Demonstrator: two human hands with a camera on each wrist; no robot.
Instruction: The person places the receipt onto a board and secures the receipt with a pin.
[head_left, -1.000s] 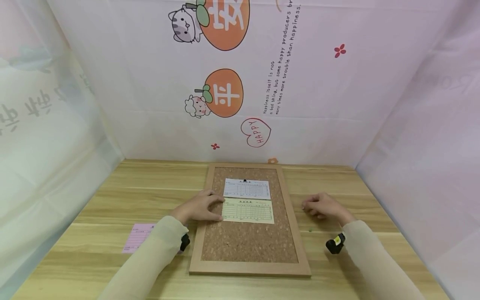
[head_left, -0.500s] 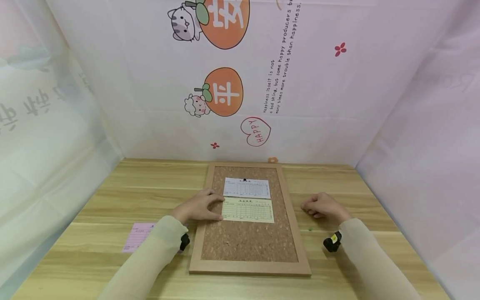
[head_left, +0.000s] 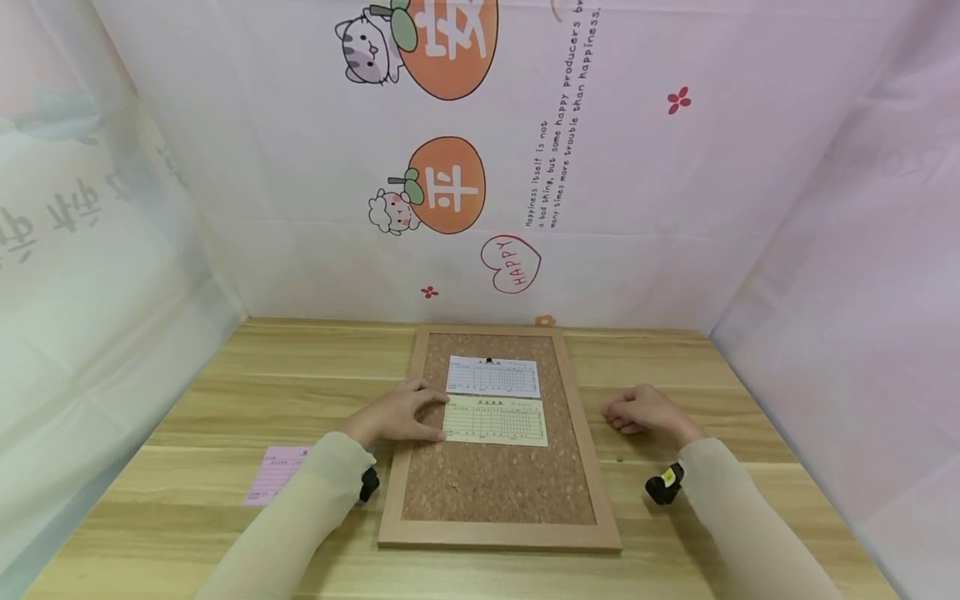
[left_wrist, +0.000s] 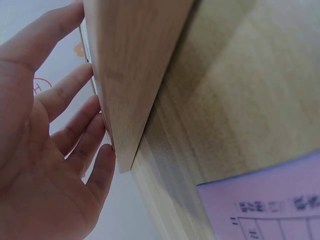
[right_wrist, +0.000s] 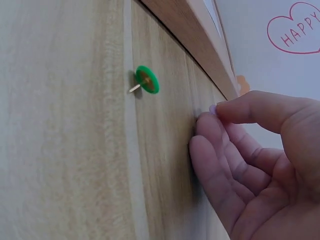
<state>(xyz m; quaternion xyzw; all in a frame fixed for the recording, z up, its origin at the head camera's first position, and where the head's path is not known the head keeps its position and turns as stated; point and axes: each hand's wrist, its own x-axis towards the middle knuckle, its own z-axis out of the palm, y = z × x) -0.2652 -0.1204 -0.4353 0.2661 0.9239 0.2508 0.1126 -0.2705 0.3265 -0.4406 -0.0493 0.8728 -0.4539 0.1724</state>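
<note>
My left hand (head_left: 401,414) rests over the left side of the corkboard (head_left: 498,487). Its thumb and fingers are spread, touching the left edge of a yellow printed slip (head_left: 495,422). Above that slip lies a white slip (head_left: 492,377) with a black tack (head_left: 489,360) at its top edge. To the right of the board, just over the table, my right hand (head_left: 647,410) pinches a tiny pale purple thumbtack (right_wrist: 213,109) between thumb and finger; mostly hidden, only a bit of it shows. A green thumbtack (right_wrist: 147,80) lies on the table near the right wrist.
A pink printed slip (head_left: 276,475) lies on the table left of the board, partly under the left forearm. The board's wooden frame (head_left: 498,536) stands raised above the wooden table (head_left: 300,358). White printed cloth (head_left: 615,275) encloses the back and sides.
My right hand has shifted very slightly left, towards the board. The left hand, the slips and the board stay where they were.
</note>
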